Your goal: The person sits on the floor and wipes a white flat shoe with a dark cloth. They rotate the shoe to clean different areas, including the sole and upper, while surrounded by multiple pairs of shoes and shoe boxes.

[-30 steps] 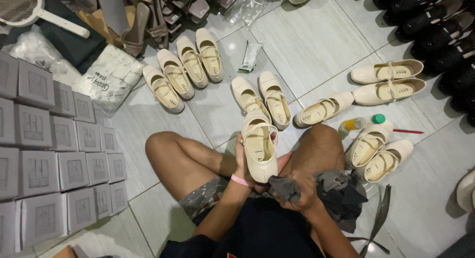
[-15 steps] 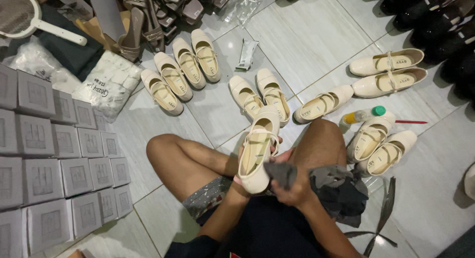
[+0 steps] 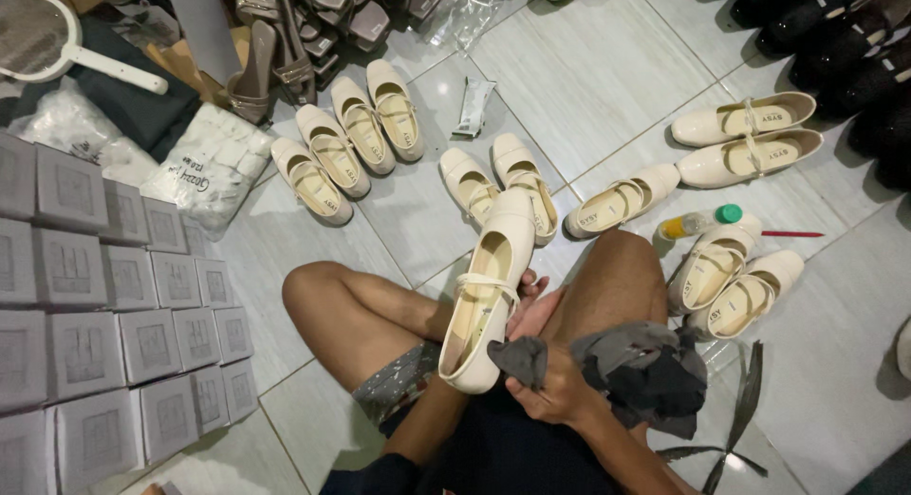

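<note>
I log the right hand nearest the camera, fingers curled shut around a dark grey cloth, which is pressed against the heel end of a cream strapped shoe. More of the same grey cloth is bunched over the right thigh. The shoe sits between the bent knees, toe pointing away, opening facing up. The left hand lies under and behind the shoe; I see only fingertips at its far side, wrapped against it, so I record it as supporting the shoe. Beyond the knees, on the pale tiled floor, cream shoes lie in pairs: one pair just past the toe, three singles further left, others to the right. A small bottle with a green cap lies near the right knee. Grey boxes are stacked at left.
</note>
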